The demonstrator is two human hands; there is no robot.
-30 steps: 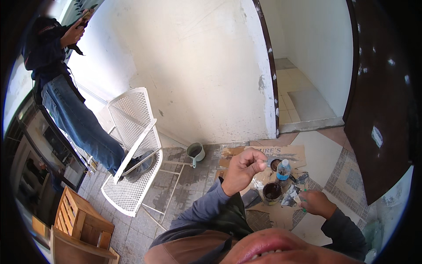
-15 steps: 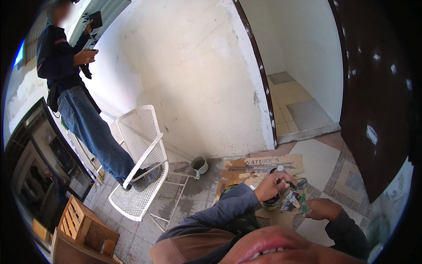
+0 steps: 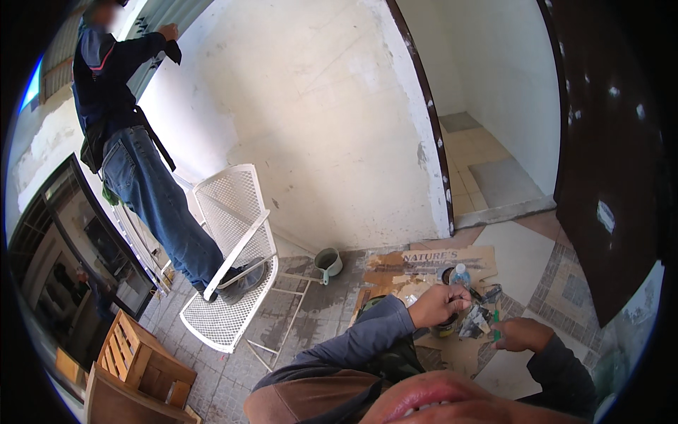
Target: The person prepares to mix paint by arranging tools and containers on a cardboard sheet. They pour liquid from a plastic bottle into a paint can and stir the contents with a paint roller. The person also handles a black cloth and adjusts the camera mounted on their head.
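Note:
My left hand (image 3: 439, 306) is closed in a pinch over the cardboard; what its fingertips hold, if anything, is too small to name. To its right, my right hand (image 3: 521, 334) grips a thin green tool (image 3: 496, 325), its kind unclear. Between the hands are grey-smeared, flat scraps (image 3: 477, 321); I cannot tell whether the tool touches them. Partly under my left hand stands a small can (image 3: 446, 329) with a yellowish label. Just beyond the fingers is a clear plastic bottle (image 3: 460, 273), beside a round dark-topped container (image 3: 445, 274).
Stained flattened cardboard (image 3: 392, 263) covers the tiles. A grey dipper (image 3: 328, 263) sits by the wall. On a white metal chair (image 3: 233, 297) stands another person (image 3: 152, 191), arms raised. Wooden crates (image 3: 141, 360) are at lower left; a dark door (image 3: 600, 177) borders the doorway at right.
My left hand has shifted slightly, and the dark bit seen at its fingertips no longer shows. The bottle is less covered. The person on the chair has raised both arms toward the wall top.

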